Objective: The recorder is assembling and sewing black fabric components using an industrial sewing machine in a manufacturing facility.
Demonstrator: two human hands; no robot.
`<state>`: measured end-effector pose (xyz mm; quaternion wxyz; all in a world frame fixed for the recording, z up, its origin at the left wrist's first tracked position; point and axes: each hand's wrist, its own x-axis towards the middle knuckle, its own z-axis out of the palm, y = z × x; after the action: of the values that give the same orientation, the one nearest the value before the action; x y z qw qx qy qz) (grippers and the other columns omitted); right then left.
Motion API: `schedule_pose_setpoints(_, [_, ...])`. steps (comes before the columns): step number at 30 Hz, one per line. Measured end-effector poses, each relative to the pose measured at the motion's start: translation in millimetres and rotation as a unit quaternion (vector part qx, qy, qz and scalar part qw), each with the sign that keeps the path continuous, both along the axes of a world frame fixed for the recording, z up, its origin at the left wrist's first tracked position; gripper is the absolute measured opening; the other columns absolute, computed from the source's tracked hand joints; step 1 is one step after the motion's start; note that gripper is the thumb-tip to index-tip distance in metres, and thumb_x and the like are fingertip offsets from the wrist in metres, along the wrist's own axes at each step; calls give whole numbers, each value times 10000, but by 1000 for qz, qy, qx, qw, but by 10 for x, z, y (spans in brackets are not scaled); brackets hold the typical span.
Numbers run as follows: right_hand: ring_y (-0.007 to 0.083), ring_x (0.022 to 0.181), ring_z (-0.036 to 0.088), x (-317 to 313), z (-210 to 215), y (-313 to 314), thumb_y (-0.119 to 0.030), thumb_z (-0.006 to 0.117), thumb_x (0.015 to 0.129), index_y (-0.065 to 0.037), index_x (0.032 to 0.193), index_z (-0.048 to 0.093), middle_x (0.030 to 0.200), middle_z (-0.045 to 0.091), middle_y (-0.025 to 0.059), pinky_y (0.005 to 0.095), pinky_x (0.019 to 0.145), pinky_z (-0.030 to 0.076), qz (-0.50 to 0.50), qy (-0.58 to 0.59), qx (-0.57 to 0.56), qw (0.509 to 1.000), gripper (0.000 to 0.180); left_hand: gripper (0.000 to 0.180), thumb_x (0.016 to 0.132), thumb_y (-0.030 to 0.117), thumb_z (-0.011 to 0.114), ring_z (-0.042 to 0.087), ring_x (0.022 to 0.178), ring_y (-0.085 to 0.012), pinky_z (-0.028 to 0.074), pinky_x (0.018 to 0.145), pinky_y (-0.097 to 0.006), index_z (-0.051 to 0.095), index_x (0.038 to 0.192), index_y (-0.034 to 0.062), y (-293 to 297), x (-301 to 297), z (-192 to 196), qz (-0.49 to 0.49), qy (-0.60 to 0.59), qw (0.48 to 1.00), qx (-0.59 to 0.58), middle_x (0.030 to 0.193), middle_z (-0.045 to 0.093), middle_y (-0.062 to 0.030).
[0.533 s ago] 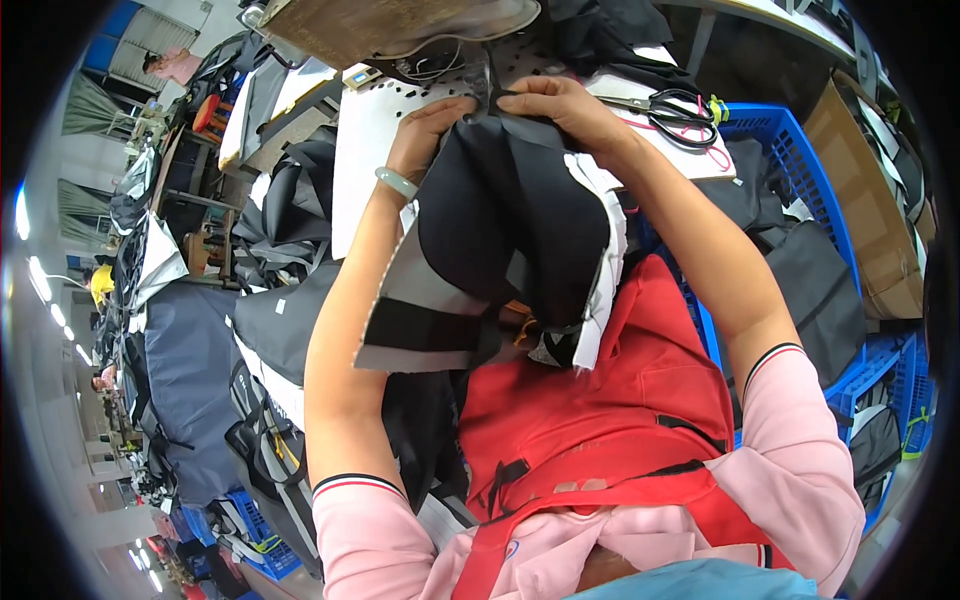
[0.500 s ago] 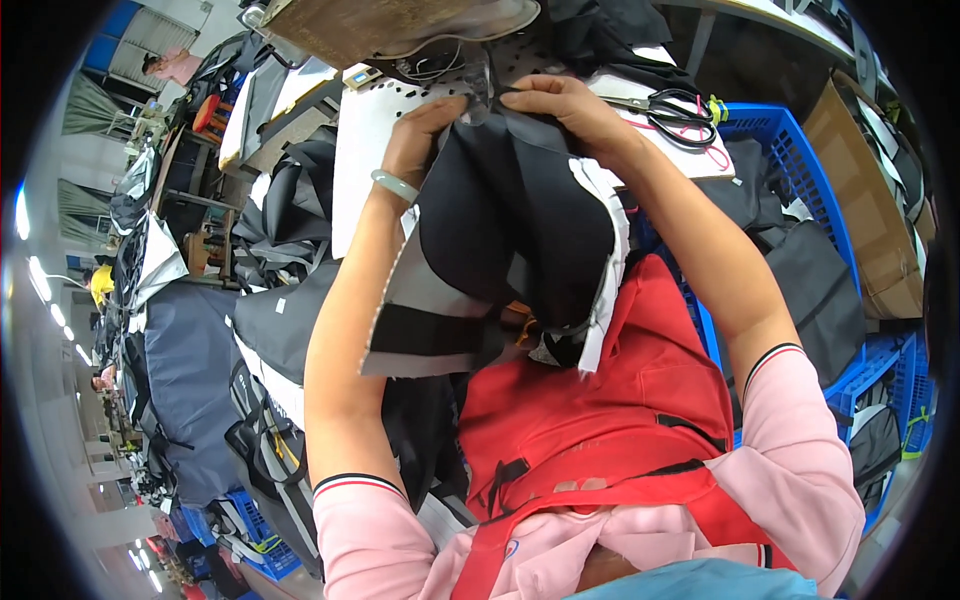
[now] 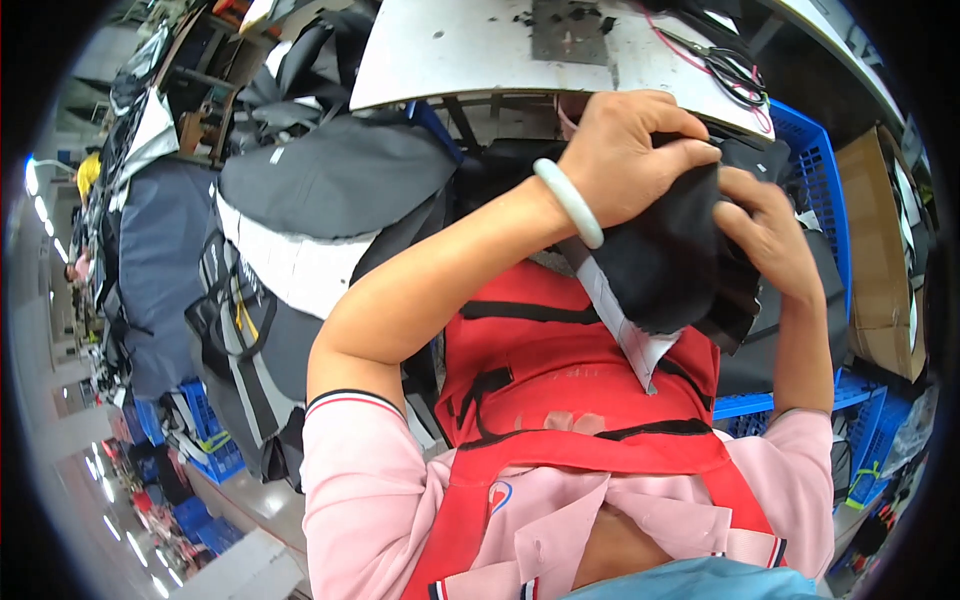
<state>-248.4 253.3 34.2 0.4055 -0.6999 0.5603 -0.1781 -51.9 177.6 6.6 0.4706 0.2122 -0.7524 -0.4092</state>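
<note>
A black sewn fabric piece (image 3: 665, 265) with a pale raw edge hangs in front of my red apron, over my lap. My left hand (image 3: 635, 155), with a pale bangle on its wrist, is closed and pinches the upper edge of the piece between thumb and fingers. Close by on the right, my right hand (image 3: 770, 235) has curled fingers and thumb at the same upper edge, gripping it; its fingertips are slightly blurred. The lower part of the piece hangs loose, its pale corner against the apron (image 3: 580, 385).
A white work table (image 3: 450, 50) with dark scraps stands ahead; black-handled scissors (image 3: 735, 78) lie at its right end. On the right are a blue crate (image 3: 835, 215) and a cardboard box (image 3: 865, 265). Dark cut fabric panels (image 3: 335, 180) are heaped on the left.
Both hands have drawn the fabric piece off the table, from beneath the machine, toward me and to the right. The view has shifted too; the machine head is out of sight.
</note>
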Motion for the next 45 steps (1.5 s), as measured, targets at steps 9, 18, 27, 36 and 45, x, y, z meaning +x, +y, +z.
schedule_pose_setpoints(9, [164, 1030, 601, -265, -248, 676, -69, 673, 857, 7, 1118, 648, 1084, 674, 65, 293, 933, 438, -162, -47, -204, 964, 273, 216, 900, 174, 650, 655, 833, -171, 506, 748, -270, 696, 1011, -5, 360, 101, 78, -42, -83, 996, -8, 903, 688, -117])
schedule_pose_setpoints(18, [100, 1035, 574, -3116, -352, 1235, -149, 558, 988, -17, 1180, 631, 1118, 647, 32, 255, 955, 415, -383, -243, -270, 850, 244, 305, 947, 194, 518, 586, 1091, -351, 451, 961, -379, 639, 1170, 26, -617, 1755, -349, 140, -566, 807, -90, 1170, 627, -167])
schedule_pose_setpoints(27, [126, 1093, 571, -3558, -868, 1214, -170, 571, 983, 4, 1220, 601, 1185, 623, 49, 279, 1001, 413, -426, -267, -169, 848, 295, 283, 948, 222, 523, 604, 1030, -322, 455, 936, -386, 694, 1084, 42, -574, 1643, -520, 6, -577, 814, -65, 1099, 660, -120])
schedule_pose_setpoints(36, [38, 670, 483, -3213, -1365, 964, -375, 631, 928, -149, 752, 596, 687, 513, -62, 187, 645, 371, -320, 80, 60, 942, 288, 277, 931, 262, 567, 573, 1014, -277, 360, 974, -368, 713, 1115, 116, -497, 1765, -543, -15, -641, 767, -22, 1036, 675, -49])
schedule_pose_setpoints(45, [348, 1124, 584, -2125, -736, -64, -111, 436, 948, 0, 1184, 610, 1172, 626, 211, 386, 953, 456, -164, 352, -169, 906, 314, 175, 831, 112, 630, 593, 862, -249, 403, 840, -363, 710, 981, 68, 678, 1558, 254, -123, -421, 898, -39, 922, 635, -90])
